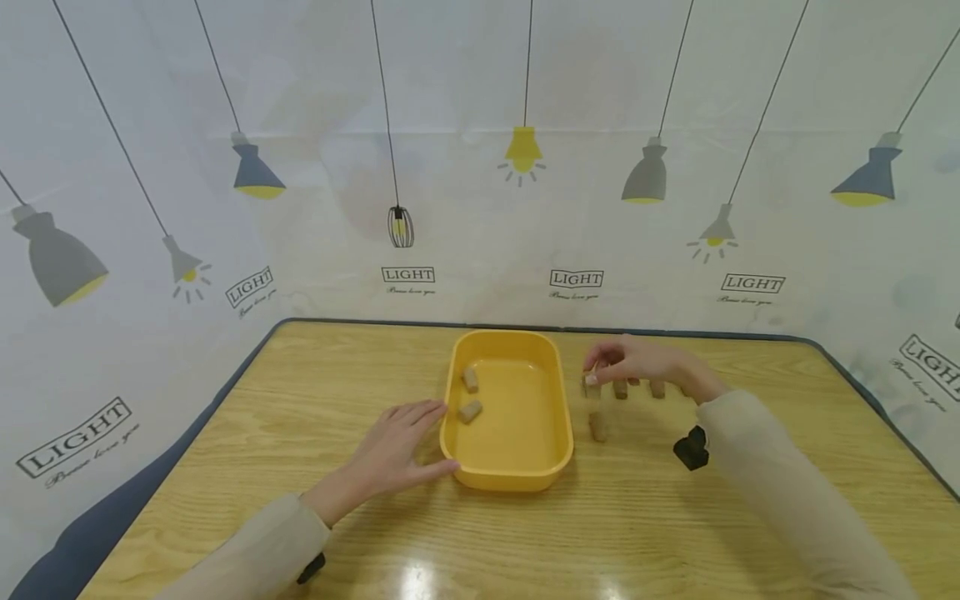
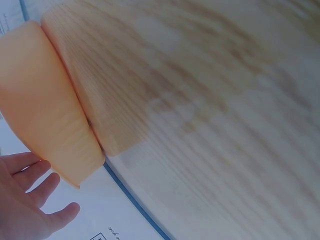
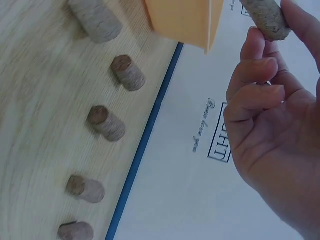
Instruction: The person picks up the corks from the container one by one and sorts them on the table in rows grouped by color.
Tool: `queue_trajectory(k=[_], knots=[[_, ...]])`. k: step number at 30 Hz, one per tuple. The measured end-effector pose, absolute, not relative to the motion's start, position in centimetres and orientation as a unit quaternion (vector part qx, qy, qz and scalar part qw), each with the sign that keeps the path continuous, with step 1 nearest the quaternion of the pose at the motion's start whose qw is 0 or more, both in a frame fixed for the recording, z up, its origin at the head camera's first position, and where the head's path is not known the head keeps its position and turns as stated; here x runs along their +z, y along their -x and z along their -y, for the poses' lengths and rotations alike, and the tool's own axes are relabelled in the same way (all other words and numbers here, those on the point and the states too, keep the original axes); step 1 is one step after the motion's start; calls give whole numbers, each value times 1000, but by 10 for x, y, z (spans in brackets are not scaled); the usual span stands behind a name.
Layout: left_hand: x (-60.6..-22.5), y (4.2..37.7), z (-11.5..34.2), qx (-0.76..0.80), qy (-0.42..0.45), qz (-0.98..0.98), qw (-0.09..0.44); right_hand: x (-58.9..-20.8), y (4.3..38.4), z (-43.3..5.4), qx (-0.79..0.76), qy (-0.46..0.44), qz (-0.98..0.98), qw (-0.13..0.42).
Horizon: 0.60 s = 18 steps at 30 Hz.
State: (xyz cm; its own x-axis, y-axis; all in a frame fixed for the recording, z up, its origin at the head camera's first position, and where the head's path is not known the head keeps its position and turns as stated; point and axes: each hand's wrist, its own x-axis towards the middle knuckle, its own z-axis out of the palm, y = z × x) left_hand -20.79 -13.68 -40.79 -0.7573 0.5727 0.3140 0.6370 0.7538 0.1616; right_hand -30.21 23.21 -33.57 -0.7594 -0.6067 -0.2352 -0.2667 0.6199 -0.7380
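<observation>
A yellow rectangular tray [image 1: 506,481] sits on the wooden table, with two corks [image 1: 470,412] lying inside near its left wall. Along that left side rests my left hand [image 1: 393,446], fingers extended and spread, fingertips and thumb at the rim. In the left wrist view, the left hand's fingertips [image 2: 44,165] meet the tray's edge. To the right of the tray, my right hand [image 1: 633,360] is raised over the table. Between thumb and fingers it pinches a speckled brown cork [image 3: 267,20], seen plainly in the right wrist view.
Several more corks [image 3: 106,123] stand in a row on the table to the right of the tray, partly behind the right hand in the head view. One cork [image 1: 597,427] is nearer the front. A lamp-printed white backdrop [image 1: 480,167] rises behind the table's blue edge.
</observation>
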Motion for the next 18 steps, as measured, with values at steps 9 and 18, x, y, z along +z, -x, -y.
queue_trajectory(k=[9, 18], knots=[[-407, 208, 137, -129, 328, 928, 121, -349, 293, -261, -372, 238, -862, 247], [-408, 209, 137, -128, 328, 928, 122, -372, 286, -282, -367, 224, -867, 253]])
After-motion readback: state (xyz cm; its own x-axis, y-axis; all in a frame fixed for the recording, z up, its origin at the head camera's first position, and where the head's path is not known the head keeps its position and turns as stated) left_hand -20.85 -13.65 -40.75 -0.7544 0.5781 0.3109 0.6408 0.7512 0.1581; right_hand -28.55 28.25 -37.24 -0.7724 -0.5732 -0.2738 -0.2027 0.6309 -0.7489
